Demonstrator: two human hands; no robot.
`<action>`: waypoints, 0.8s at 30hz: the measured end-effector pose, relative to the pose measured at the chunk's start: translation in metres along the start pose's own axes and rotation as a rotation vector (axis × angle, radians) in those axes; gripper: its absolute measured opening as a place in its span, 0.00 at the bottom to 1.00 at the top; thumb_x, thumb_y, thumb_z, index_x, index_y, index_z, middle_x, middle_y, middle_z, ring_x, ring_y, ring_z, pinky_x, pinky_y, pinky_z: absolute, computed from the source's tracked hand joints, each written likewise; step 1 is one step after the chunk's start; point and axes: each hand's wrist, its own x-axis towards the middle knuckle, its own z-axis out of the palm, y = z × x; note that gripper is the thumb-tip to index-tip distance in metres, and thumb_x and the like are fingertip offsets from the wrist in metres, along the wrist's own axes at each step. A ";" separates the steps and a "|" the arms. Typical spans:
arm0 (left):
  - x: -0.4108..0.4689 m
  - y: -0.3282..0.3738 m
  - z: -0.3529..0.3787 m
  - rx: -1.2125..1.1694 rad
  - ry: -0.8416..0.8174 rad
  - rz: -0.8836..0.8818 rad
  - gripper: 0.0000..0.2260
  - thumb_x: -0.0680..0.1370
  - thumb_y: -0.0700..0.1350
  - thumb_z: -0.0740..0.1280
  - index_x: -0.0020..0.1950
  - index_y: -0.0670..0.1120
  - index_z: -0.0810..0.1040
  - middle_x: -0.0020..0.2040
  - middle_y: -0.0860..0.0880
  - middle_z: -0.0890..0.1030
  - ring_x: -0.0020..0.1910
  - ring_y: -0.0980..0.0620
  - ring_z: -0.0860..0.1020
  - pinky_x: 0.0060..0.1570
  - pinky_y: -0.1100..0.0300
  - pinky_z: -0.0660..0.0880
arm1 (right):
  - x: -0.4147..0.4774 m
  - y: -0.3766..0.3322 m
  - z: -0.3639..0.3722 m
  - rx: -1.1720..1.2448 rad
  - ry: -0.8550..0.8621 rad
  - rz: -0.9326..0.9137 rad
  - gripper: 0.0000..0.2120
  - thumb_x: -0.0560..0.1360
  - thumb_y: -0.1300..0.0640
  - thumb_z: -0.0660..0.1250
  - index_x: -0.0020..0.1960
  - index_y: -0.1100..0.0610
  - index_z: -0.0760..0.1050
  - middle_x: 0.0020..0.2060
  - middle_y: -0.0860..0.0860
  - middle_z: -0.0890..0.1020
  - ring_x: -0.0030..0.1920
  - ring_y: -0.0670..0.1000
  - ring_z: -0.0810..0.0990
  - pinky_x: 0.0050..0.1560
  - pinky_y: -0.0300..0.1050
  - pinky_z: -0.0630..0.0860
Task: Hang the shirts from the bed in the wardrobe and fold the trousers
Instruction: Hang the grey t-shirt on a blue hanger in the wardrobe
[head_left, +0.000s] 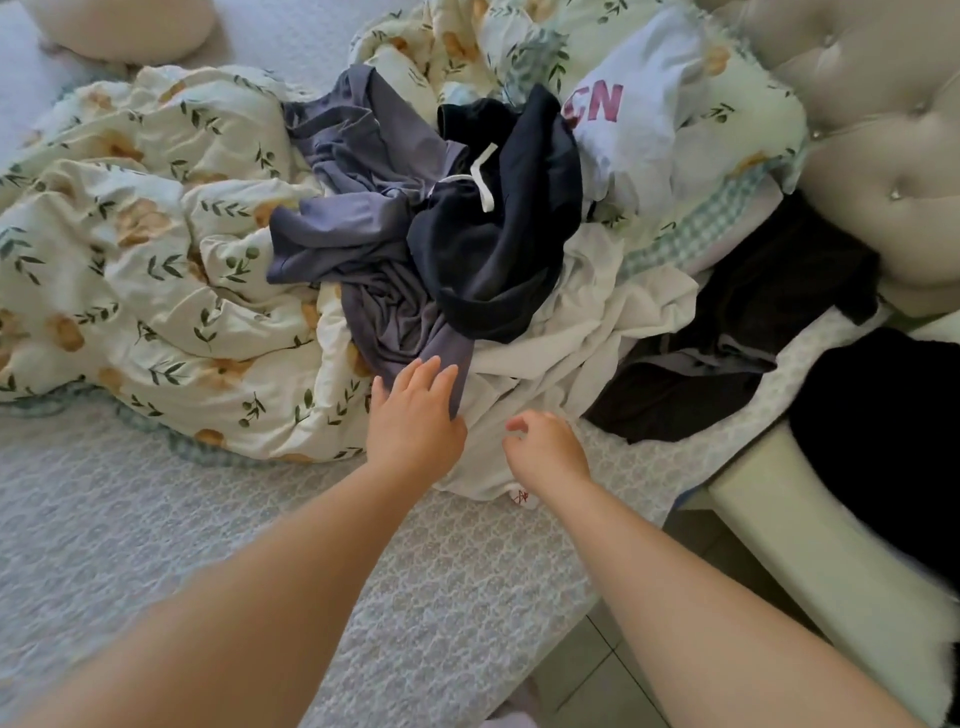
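A heap of clothes lies on the bed. A grey-purple garment (363, 223) sprawls in the middle, and a dark navy piece with a white drawstring (498, 249) lies over it. Under them spreads a white garment (587, 332). A white shirt with red letters (639, 119) sits at the back, and dark brown clothing (753, 343) lies to the right. My left hand (415, 415) reaches with straight fingers onto the lower end of the grey-purple garment. My right hand (545, 447) hovers over the white garment with fingers loosely curled, holding nothing.
A crumpled floral duvet (156, 260) covers the left of the bed over a grey patterned mattress (208, 519). A tufted beige headboard (883, 130) stands at the right. A beige bench (810, 545) with black cloth (883, 426) stands beside the bed over tiled floor.
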 end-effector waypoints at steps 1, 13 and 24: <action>0.005 -0.001 0.004 0.001 -0.015 -0.023 0.27 0.79 0.50 0.60 0.77 0.52 0.56 0.77 0.51 0.56 0.76 0.52 0.50 0.74 0.44 0.48 | 0.008 0.002 0.001 0.023 -0.030 0.022 0.14 0.77 0.55 0.56 0.61 0.51 0.73 0.61 0.50 0.73 0.60 0.53 0.71 0.57 0.47 0.72; 0.047 -0.042 0.061 0.084 -0.167 -0.117 0.26 0.80 0.48 0.58 0.77 0.51 0.56 0.78 0.50 0.54 0.77 0.50 0.50 0.74 0.45 0.49 | 0.089 0.002 0.043 -0.120 -0.274 -0.017 0.14 0.78 0.56 0.57 0.58 0.56 0.77 0.57 0.56 0.79 0.57 0.58 0.76 0.56 0.47 0.74; 0.063 -0.071 0.080 -0.210 -0.185 -0.239 0.29 0.78 0.51 0.63 0.77 0.53 0.56 0.77 0.52 0.59 0.75 0.49 0.55 0.71 0.53 0.55 | 0.169 -0.039 0.083 0.352 -0.177 0.268 0.21 0.77 0.51 0.62 0.66 0.61 0.71 0.61 0.58 0.77 0.60 0.59 0.76 0.56 0.46 0.73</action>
